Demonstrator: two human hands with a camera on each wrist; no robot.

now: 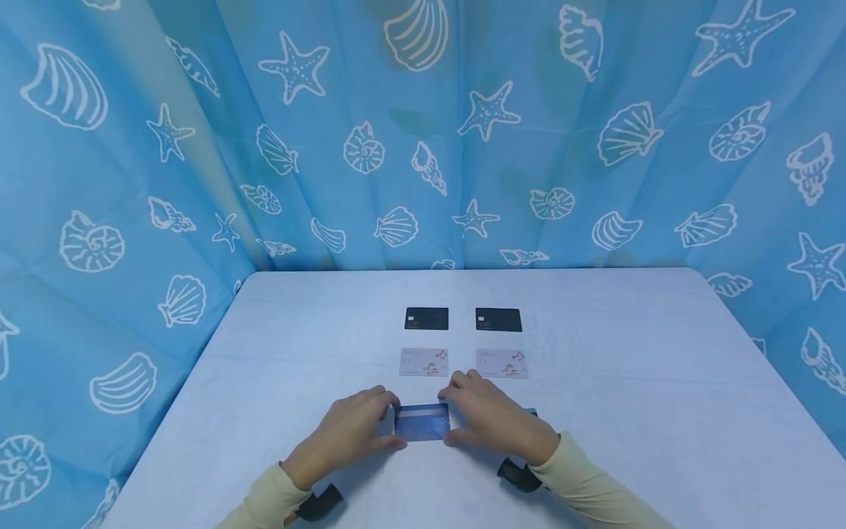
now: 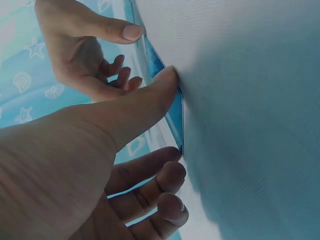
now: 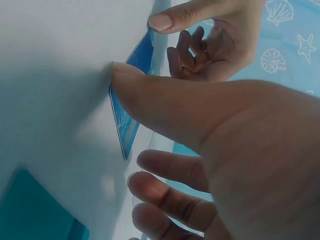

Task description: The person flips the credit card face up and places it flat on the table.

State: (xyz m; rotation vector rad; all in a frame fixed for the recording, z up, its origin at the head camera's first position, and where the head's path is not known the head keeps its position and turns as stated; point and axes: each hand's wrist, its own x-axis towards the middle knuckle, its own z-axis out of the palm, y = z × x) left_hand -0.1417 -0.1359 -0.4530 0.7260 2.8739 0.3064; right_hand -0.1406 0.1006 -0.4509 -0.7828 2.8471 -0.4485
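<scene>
A blue card [image 1: 421, 424] with a pale stripe lies flat on the white tabletop between both hands. My left hand [image 1: 357, 426] holds it at the left end, thumb at the near corner and forefinger at the far corner. At the right end my right hand [image 1: 492, 419] grips it in the same way, its thumb [image 3: 131, 82] on the near corner. In the left wrist view the blue card [image 2: 175, 117] shows as a thin wedge behind the thumb. Another blue card [image 3: 40, 210] lies beside the right hand, mostly hidden under that wrist in the head view.
Beyond the hands lie two pale pink cards [image 1: 424, 362] [image 1: 502, 363] side by side. Behind them are two black cards [image 1: 426, 318] [image 1: 499, 319], lined up in columns. A blue shell-print curtain [image 1: 463, 147] hangs along the table's [image 1: 297, 316] far edge.
</scene>
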